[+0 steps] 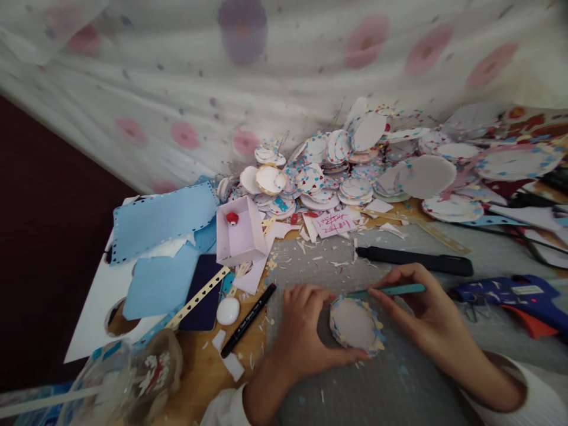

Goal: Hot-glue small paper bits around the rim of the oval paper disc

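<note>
Left hand (304, 325) holds a paper disc (356, 326), right hand (421, 319) a teal tool (402, 290), over a grey mat (319, 378) on the table (199, 358), flowered curtain (302, 53) behind.

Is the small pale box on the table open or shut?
Open: no lid covers the box, and a small red thing shows inside.

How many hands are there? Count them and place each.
2: the left hand curls around the disc from the left; the right hand, right of the disc, holds a teal tool.
</note>
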`<state>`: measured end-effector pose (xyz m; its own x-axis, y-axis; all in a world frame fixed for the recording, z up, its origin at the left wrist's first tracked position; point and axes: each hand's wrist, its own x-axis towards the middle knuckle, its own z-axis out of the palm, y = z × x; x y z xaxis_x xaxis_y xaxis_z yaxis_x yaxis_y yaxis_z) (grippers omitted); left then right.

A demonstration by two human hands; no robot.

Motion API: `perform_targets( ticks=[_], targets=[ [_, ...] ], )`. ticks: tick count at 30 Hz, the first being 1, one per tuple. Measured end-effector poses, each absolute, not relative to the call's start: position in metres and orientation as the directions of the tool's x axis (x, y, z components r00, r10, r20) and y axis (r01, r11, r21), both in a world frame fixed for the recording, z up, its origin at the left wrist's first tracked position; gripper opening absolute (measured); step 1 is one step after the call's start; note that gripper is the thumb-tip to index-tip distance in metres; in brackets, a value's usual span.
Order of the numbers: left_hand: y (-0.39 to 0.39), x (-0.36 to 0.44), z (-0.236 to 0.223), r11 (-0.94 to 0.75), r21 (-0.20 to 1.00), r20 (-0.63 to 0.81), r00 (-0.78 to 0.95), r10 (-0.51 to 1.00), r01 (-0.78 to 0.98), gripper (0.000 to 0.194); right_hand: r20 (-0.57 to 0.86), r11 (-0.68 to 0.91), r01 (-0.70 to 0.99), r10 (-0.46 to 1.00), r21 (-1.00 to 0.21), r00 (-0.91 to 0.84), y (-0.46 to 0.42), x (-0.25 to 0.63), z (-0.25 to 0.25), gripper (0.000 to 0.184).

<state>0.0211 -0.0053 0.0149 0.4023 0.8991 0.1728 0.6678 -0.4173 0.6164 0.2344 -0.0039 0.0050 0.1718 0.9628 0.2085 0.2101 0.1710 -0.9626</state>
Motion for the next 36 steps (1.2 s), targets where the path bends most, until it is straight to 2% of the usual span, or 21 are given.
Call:
perform_targets(
  ticks=[4, 9, 24, 31, 36],
  targets=[
    [-0.0052, 0.0208, 0.0142, -0.41, 0.613, 0.127, 0.428, 0.895, 0.675, 0.081, 0.225, 0.186, 0.216, 0.958, -0.959, 0.176, -0.0045, 0.234, 0.007, 0.028],
    [-0.0049, 0.0204, 0.0149, -0.382, 0.618, 0.071, 0.435, 0.898, 0.687, 0.081, 0.219, 0.181, 0.211, 0.96, -0.961, 0.175, -0.0052, 0.2342, 0.0065, 0.028],
    [-0.0047, 0.0218, 0.0164, -0.375, 0.608, 0.066, 0.426, 0.902, 0.7, 0.078, 0.244, 0.212, 0.191, 0.956, -0.958, 0.163, -0.0064, 0.2337, 0.009, 0.024],
    [-0.005, 0.022, 0.0173, -0.417, 0.582, 0.132, 0.425, 0.896, 0.698, 0.077, 0.265, 0.233, 0.192, 0.95, -0.953, 0.166, -0.0082, 0.2341, 0.0081, 0.02],
    [-0.0053, 0.0213, 0.0161, -0.412, 0.589, 0.117, 0.432, 0.894, 0.695, 0.076, 0.283, 0.248, 0.184, 0.939, -0.951, 0.195, -0.0096, 0.2351, 0.0105, 0.02]
  ],
)
